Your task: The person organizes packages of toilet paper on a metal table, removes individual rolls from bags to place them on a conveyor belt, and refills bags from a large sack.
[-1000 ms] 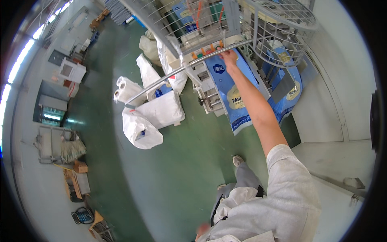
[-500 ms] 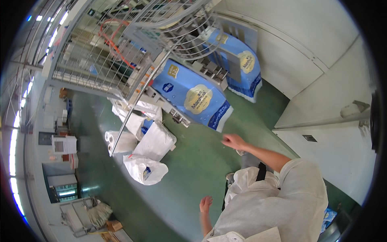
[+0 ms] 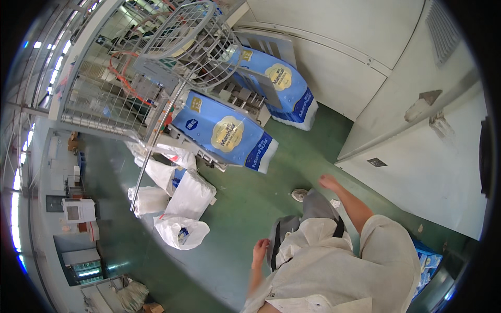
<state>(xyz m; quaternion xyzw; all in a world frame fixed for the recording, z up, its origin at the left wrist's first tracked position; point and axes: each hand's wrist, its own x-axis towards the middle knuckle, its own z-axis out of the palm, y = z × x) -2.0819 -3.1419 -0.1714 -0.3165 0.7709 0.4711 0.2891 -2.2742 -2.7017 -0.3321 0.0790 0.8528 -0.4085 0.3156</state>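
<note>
My right hand [image 3: 329, 182] hangs in front of me over the green floor, its fingers curled in a loose fist with nothing showing in them. Low beside my left thigh is my left hand [image 3: 260, 249], fingers loosely apart and nothing in it. Neither hand touches the packs. Ahead, a large blue printed plastic bag [image 3: 227, 130] sits on a machine's metal outlet, its lower end jutting out over the floor. A second blue bag [image 3: 279, 83] of the same kind is on another outlet behind it, to the right.
White plastic sacks [image 3: 190, 193] and white rolls [image 3: 148, 200] lie on the floor at left. A metal rail [image 3: 151, 156] and wire guard [image 3: 99, 88] edge the machine. White cabinets [image 3: 417, 172] stand at right. Blue packs [image 3: 428, 263] lie by my right side.
My view has shifted, and the bags now appear farther left. My right hand has drawn away from the nearer bag, and my left hand is now beside my thigh.
</note>
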